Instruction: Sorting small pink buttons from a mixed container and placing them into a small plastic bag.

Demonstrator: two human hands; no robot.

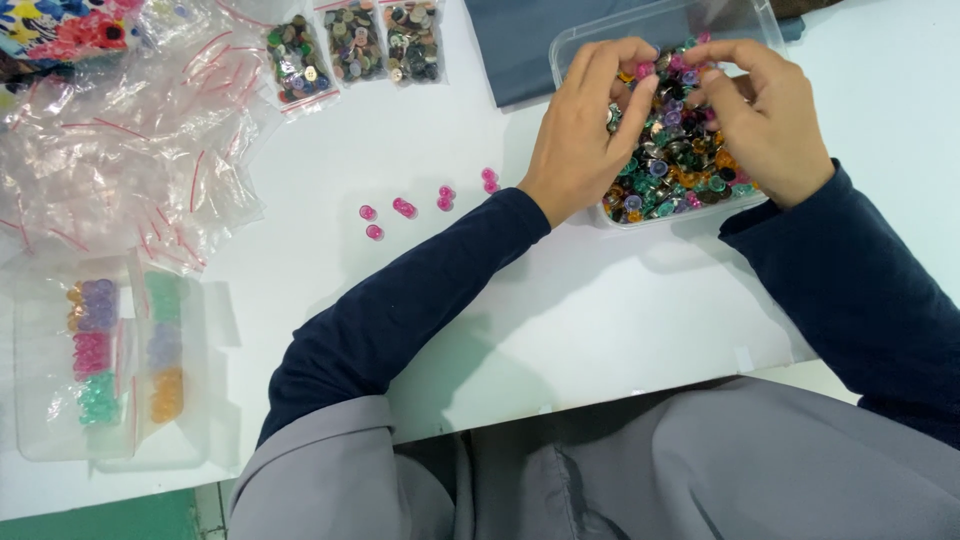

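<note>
We have both hands over the clear tub [572,42] at the far right of the white table [600,310] — it is heaped with mixed beads [670,165] in pink, teal, purple, orange and dark colours. Our left hand [590,125] bends over the tub's left side, fingers curled narrow, thumb and forefinger pinching a pink bead [645,71]. Our right hand [765,115] sits just beside it over the right side, fingers drawn close together at the tips and touching the heap; whether it grips a bead we cannot tell. Left of the tub, apart on the bare table, lie a few pink beads [405,208] in a loose row. Far left is a pile of empty zip bags [130,150], and beyond them three filled bags [355,42] of dark buttons. Near left — a flat clear box [40,400] with sorted colours. A blue-grey cloth [515,45] lies behind the tub.
</note>
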